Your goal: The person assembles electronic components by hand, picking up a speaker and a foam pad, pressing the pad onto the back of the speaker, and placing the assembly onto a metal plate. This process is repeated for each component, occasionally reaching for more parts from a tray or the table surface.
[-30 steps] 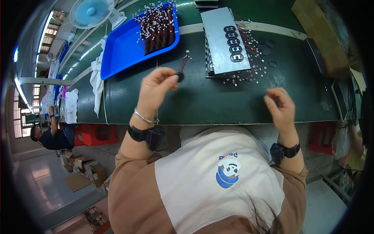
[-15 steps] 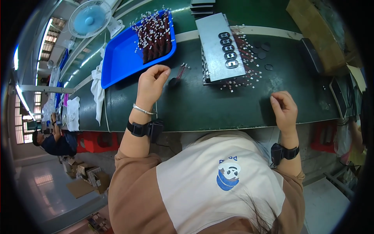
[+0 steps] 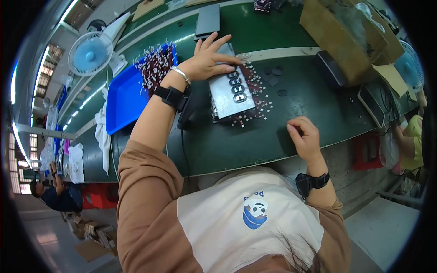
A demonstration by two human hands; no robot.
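My left hand (image 3: pixel 211 58) reaches over the far end of a silvery metal plate (image 3: pixel 227 107), its fingers spread. The thumb and index finger are close to the farthest of several black oval frames (image 3: pixel 237 89) lined up on the plate; whether they touch it I cannot tell. Under the plate, bundles of dark red wires with small white connectors (image 3: pixel 261 105) stick out along the right and near sides. My right hand (image 3: pixel 305 136) is curled closed above the table near its front edge, with nothing visible in it.
On the left stands a blue tray (image 3: pixel 117 119) with many red wires with white connectors (image 3: pixel 152 68). Loose black oval pieces (image 3: pixel 273 81) lie right of the plate. A black box-like object (image 3: pixel 331 69) and a cardboard box (image 3: pixel 334 41) stand at the right, a grey stack (image 3: pixel 207 22) farther back.
My left hand has moved from beside the blue tray, away and to the right, over the plate, and its fingers have spread. My right hand stays closed near the edge. The view has shifted.
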